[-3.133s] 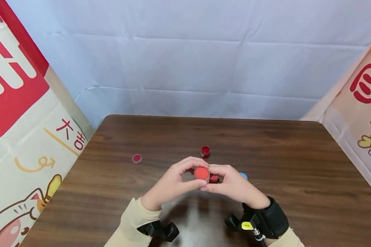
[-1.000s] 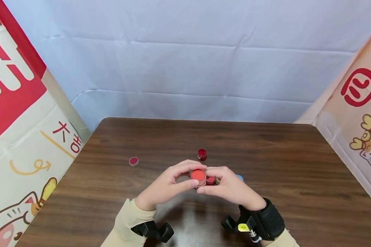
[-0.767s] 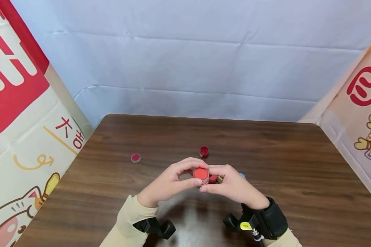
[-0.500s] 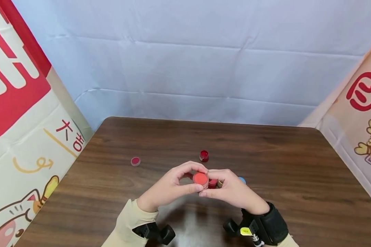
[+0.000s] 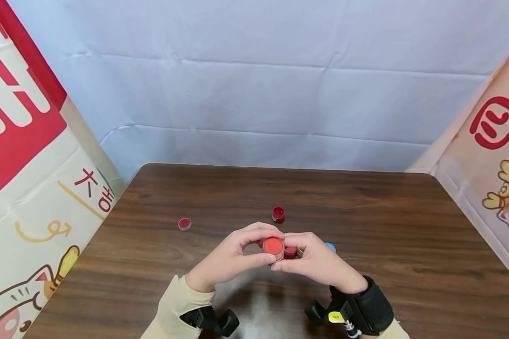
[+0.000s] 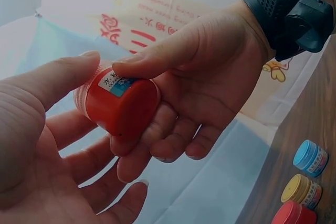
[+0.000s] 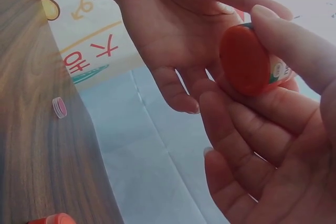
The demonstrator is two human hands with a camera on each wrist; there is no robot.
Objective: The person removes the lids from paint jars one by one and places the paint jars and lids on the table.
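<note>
Above the table, both hands hold one small orange-red paint jar [image 5: 273,246], its lid facing up toward the head camera. My left hand [image 5: 233,256] pinches the ridged lid end between thumb and fingers. My right hand [image 5: 320,263] grips the body, its thumb on the white and blue label in the left wrist view. The jar lies tilted there, its smooth red base [image 6: 137,109] showing. In the right wrist view, the base also shows between the fingers of both hands. Behind the hands stand a red jar [image 5: 290,253], a yellow jar [image 6: 302,190] and a blue jar [image 6: 311,158], partly hidden.
A dark red jar [image 5: 278,214] without its lid stands beyond the hands on the brown wooden table [image 5: 365,212]. A crimson-centred lid [image 5: 184,224] lies farther left. Pale blue cloth hangs behind the table, and printed banners hang at both sides.
Both hands stay on the orange-red jar. My left thumb has slid back slightly from the right thumb's tip, and more of the yellow jar shows. The head view shifts slightly.
</note>
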